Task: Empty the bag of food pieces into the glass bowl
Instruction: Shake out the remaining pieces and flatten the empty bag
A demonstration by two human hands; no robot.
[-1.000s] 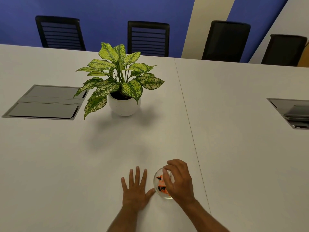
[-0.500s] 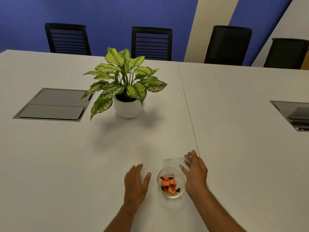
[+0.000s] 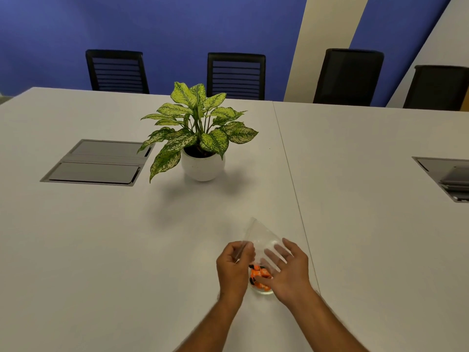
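Clear plastic bag (image 3: 260, 236), transparent and with nothing visible inside it, rises to a point above and just behind the glass bowl (image 3: 262, 289), which stands on the white table (image 3: 101, 250) close to your near edge and just left of the seam between the two tabletops. Your left hand (image 3: 234, 269) is curled, thumb and fingertips pinching the bag's left edge at the bowl's left side. Your right hand (image 3: 288, 271) lies with fingers spread and extended against the bag's right side, partly seen through the film; whether it actually grips the plastic or only rests on it cannot be told. Between your two hands, orange and black food pieces (image 3: 258, 275) sit in the bowl, whose rim is largely covered by your hands and the bag. Farther back on the table, well apart from the bowl, a potted plant (image 3: 200, 138) with speckled green leaves stands upright in a round white pot. A grey cable hatch (image 3: 96, 162) is set flush into the tabletop to the plant's left, and a second hatch (image 3: 446, 177) shows at the right edge. Four black chairs (image 3: 236, 74) line the table's far side before a blue wall.
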